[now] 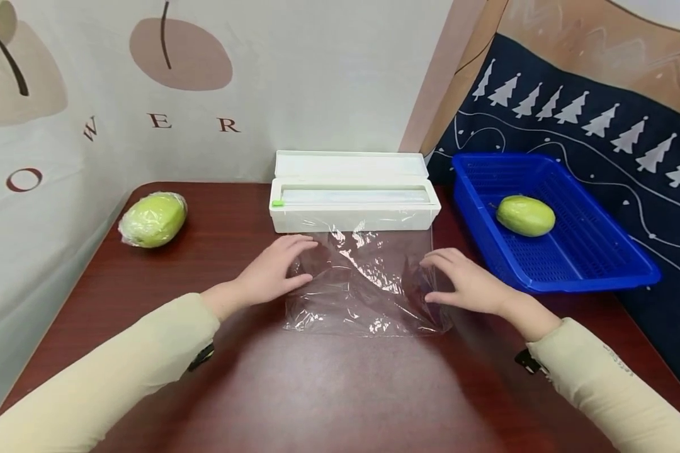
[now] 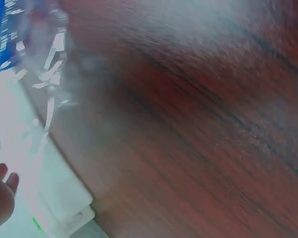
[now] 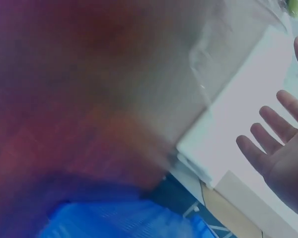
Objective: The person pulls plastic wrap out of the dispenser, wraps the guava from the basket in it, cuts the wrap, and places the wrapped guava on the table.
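Note:
A sheet of clear plastic wrap (image 1: 362, 283) stretches from the white wrap dispenser box (image 1: 356, 217) toward the front, wrinkled and shiny. My left hand (image 1: 274, 270) is at the sheet's left edge, thumb and fingers apart. At the right edge is my right hand (image 1: 467, 283), its fingers spread and lightly bent. The right wrist view shows the fingers (image 3: 273, 134) well separated, with nothing gripped. Only some fingertips (image 2: 1, 171) of the left hand show in the left wrist view. The dispenser's lid (image 1: 351, 165) stands raised, and a green slider (image 1: 277, 203) sits at its left end.
A green fruit (image 1: 153, 220) covered in plastic wrap lies at the table's back left. Another green fruit (image 1: 525, 216) rests in a blue plastic basket (image 1: 578, 284) on the right. Printed cloth (image 1: 340, 75) hangs behind the dark red wooden table (image 1: 340, 396).

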`<state>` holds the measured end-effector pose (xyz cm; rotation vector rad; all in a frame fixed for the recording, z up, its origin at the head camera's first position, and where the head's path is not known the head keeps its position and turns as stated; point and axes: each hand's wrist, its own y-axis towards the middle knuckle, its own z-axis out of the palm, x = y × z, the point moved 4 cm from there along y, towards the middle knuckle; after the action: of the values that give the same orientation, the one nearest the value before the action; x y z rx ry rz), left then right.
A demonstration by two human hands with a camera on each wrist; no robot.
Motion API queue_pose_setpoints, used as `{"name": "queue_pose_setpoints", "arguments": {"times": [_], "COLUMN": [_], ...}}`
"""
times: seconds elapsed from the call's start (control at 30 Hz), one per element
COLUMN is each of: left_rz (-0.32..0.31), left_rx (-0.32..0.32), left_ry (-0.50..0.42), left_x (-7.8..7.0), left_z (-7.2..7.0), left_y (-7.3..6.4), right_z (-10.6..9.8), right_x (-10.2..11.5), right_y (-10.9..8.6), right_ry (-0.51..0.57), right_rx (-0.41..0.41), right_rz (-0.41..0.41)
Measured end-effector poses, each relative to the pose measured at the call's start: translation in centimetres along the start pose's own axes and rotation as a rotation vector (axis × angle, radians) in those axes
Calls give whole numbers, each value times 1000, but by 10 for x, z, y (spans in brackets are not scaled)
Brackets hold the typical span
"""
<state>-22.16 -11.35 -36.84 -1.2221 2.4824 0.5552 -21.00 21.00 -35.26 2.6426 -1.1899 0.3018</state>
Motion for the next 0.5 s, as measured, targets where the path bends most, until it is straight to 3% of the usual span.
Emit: {"name": "queue_pose_setpoints", "arguments": {"times": [0.13, 0.23, 0.37, 0.5], "left_rz": [120, 150, 156, 161], "left_rx": [121, 193, 211, 187], "left_ry": [159, 214, 247, 241], "left_x": [3, 10, 18, 21], "left_z": [20, 32, 41, 46], "left_y": [2, -1, -6, -10], "right_z": [-25, -49, -84, -117], "right_x": [-7, -16, -38, -77], "right_y": [5, 10, 14, 12], "right_ry": [9, 32, 80, 101], "right_rx": [-56, -68, -39, -14], "right_rz": [32, 86, 239, 395]}}
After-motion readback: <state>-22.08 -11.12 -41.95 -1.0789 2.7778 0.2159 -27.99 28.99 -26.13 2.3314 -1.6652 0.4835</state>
